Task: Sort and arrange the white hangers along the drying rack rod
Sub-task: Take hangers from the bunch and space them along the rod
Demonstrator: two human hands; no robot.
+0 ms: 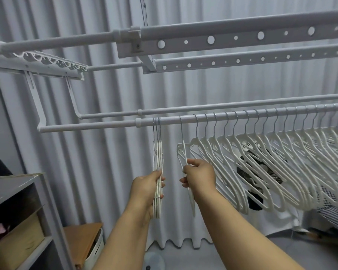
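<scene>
No brand, label or writing can be read on anything here. Both forearms reach up from the bottom of the frame toward the middle. The left hand [147,189] grips a small bunch of white hangers [158,164] pressed flat together, the thumb on the near side and the fingers curled around the far side. The right hand [200,175] pinches the lower part of a single hanger [184,152], which hangs just beside the bunch on its right. Both hang from the front rod [109,123] of the drying rack, in the centre. A long row of hangers [281,152] fills the rod toward the right edge, tilted and overlapping. A grey curtain [105,90] hangs behind, and a shelf [12,184] stands at lower left
</scene>
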